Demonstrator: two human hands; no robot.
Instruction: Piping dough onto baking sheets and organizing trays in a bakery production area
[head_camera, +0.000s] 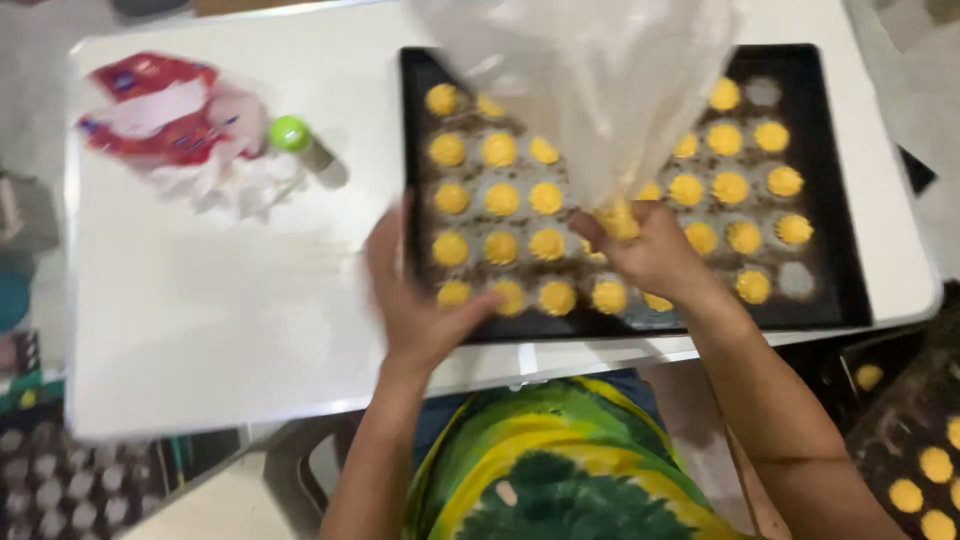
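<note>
White table (220, 320), black baking tray (850, 240), hands (650, 255) gripping piping bag (590, 90)

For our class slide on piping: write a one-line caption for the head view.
Right hand squeezes a piping bag over yellow swirls while left hand grips the dark tray.

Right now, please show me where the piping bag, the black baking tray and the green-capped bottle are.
piping bag (590, 90): head view, on its clear plastic body.
black baking tray (835, 180): head view, on its bare right rim.
green-capped bottle (291, 133): head view, on its green cap.
</note>
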